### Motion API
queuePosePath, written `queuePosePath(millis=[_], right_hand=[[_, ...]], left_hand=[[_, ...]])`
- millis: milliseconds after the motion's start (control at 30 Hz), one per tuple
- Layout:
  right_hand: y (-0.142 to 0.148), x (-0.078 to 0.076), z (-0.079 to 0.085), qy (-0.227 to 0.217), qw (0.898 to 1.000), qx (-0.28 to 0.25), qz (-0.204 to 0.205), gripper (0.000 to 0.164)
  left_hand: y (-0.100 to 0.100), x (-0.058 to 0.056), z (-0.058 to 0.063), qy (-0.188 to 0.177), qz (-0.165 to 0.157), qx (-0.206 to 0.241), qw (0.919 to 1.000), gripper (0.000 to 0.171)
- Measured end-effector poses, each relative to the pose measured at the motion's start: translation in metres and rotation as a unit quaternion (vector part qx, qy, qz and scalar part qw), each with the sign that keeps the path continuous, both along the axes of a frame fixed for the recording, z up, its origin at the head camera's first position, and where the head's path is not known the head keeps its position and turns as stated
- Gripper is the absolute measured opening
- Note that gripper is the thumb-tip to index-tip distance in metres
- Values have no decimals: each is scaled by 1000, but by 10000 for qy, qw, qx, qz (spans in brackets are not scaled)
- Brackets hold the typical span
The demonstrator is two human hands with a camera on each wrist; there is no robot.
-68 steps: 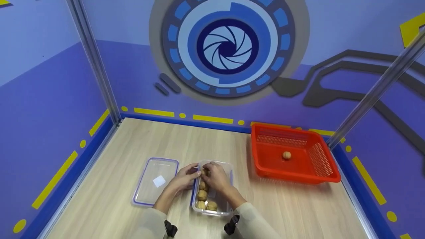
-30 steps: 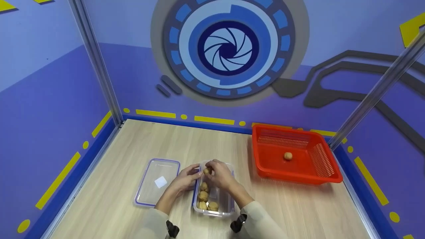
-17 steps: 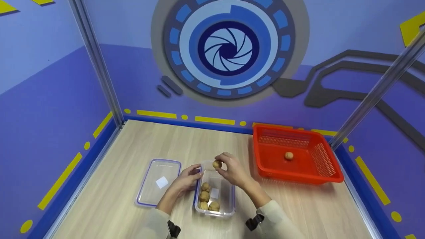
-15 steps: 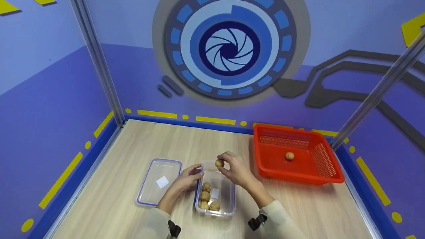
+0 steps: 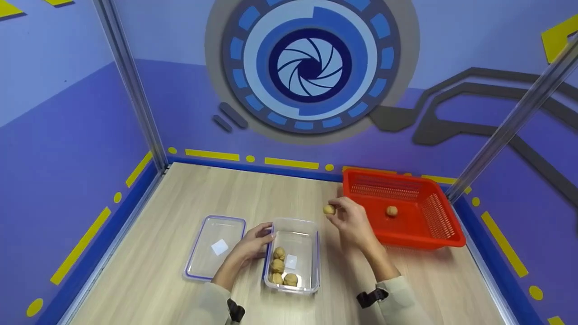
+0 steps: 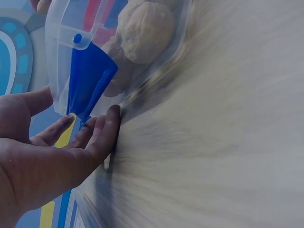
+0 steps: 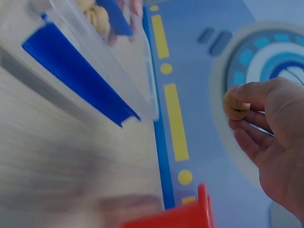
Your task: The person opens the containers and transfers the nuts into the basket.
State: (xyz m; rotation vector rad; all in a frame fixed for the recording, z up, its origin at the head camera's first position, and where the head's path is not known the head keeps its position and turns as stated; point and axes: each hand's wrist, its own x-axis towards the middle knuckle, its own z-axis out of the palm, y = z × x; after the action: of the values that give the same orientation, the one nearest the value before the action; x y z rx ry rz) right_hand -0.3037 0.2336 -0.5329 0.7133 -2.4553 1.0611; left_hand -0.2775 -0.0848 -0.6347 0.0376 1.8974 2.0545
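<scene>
My right hand (image 5: 354, 223) pinches a walnut (image 5: 329, 209) between thumb and fingertips, raised between the clear container and the red basket. The right wrist view shows this walnut (image 7: 236, 104) with a dark crack along its shell. My left hand (image 5: 250, 246) rests against the left side of the clear plastic container (image 5: 307, 225), thumb by the rim. Its fingers (image 6: 111, 126) are loosely extended and touch the wall near a blue latch flap (image 6: 90, 76). Several walnuts (image 5: 278, 265) lie along the container's left side and near end. Another walnut (image 5: 392, 211) sits in the red basket (image 5: 406, 241).
A clear lid (image 5: 220, 225) with a blue seal and a white label lies left of the container on the wooden table (image 5: 216, 185). Blue printed panels (image 5: 180, 104) enclose the table at the back and sides, with metal posts (image 5: 135, 90) at the corners.
The right hand has lifted a walnut from the container's far left corner and carried it right, past the rim toward the basket. The left hand has stayed at the container.
</scene>
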Motion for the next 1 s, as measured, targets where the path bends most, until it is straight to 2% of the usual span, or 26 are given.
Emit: queuePosePath(millis=[233, 500, 700, 1000], right_hand=[[30, -6, -1, -395, 9950, -712, -569, 33], [61, -14, -7, -738, 9854, -1149, -1014, 36], [73, -23, -19, -962, 9797, -1196, -1293, 37], [77, -28, -36, -1158, 9777, -1104, -1358, 35]], left_hand=[[1, 0, -1, -3, 42, -71, 10000, 58], [0, -1, 1, 56, 63, -85, 9999, 57], [-1, 0, 3, 20, 45, -92, 9999, 56], [0, 0, 2, 33, -5, 2, 10000, 58]])
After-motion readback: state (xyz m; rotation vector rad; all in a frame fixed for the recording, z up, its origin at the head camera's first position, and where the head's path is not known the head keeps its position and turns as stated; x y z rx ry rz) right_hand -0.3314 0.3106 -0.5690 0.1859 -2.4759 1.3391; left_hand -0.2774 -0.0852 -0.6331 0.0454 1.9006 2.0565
